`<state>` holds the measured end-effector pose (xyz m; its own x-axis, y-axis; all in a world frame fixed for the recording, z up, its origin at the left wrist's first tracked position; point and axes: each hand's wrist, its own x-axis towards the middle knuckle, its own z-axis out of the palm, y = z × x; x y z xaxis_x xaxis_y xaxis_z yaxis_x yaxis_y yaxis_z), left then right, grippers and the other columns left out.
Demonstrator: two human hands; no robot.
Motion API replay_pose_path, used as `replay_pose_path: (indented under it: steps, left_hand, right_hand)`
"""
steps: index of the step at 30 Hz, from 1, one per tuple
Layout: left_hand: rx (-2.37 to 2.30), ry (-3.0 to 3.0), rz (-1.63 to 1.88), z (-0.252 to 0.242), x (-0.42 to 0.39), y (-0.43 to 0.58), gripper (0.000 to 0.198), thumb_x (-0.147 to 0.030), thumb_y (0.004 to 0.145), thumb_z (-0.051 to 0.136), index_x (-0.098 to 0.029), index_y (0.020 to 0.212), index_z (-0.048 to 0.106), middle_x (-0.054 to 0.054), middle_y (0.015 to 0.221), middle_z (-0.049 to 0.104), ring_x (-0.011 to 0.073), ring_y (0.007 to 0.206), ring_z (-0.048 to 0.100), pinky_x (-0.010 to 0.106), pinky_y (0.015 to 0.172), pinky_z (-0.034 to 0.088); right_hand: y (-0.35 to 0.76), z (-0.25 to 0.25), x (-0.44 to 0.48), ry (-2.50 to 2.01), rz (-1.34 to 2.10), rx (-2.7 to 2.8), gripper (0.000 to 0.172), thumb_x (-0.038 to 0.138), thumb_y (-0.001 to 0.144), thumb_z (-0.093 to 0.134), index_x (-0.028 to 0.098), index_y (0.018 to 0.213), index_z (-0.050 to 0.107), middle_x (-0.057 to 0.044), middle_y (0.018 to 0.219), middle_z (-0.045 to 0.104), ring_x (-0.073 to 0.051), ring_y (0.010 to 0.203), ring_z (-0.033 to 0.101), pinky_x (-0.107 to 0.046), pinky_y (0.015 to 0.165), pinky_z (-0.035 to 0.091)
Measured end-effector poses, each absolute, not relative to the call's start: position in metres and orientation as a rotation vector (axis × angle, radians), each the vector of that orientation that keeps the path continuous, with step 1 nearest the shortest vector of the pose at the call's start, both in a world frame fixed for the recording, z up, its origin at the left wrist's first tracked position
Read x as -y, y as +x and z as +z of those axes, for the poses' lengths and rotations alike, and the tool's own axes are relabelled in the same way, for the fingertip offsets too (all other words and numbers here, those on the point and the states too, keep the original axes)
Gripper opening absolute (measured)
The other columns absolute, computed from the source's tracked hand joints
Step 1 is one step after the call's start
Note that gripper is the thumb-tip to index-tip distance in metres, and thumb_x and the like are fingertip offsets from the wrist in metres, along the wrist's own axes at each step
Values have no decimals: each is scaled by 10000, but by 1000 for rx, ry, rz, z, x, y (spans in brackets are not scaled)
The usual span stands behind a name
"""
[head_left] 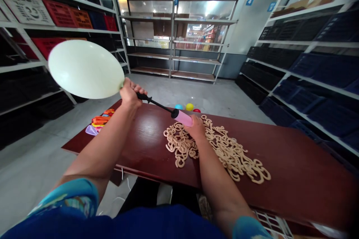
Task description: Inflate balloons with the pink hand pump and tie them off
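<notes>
A pale, greenish-white balloon point(86, 69), blown up large, sticks out to the left of my left hand point(131, 91). That hand is closed around the balloon's neck and the black end of a hand balloon pump point(183, 118). From there the pump's thin black rod slants down to its pink barrel. My right hand point(196, 129) is wrapped around the barrel's lower end, above a heap of beige, curled pieces point(182, 145) on the dark red table point(148, 130). The place where neck and pump meet is hidden by my left fingers.
Uninflated balloons point(102, 121) in several colours lie at the table's left end. Beyond the far edge are a blue balloon point(178, 107), a yellow one point(189, 106) and a red one point(196, 110). Shelving point(171, 37) stands behind, with crate-filled racks on both sides.
</notes>
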<state>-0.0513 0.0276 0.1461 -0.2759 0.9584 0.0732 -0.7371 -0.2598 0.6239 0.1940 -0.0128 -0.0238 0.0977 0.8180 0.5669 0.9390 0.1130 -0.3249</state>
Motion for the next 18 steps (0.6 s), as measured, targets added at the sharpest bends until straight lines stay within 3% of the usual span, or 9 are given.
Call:
replay_pose_path:
  steps: [18]
  left_hand:
    - [-598, 577, 1632, 66, -23, 38, 459, -508, 815, 443, -204, 547, 227, -63, 429, 268, 83, 349, 368, 235, 398, 381]
  right_hand:
    - [190, -23, 21, -1761, -278, 1733, 338, 375, 641, 638, 185, 904, 545, -50, 824, 581, -206, 782, 509, -292, 670, 349]
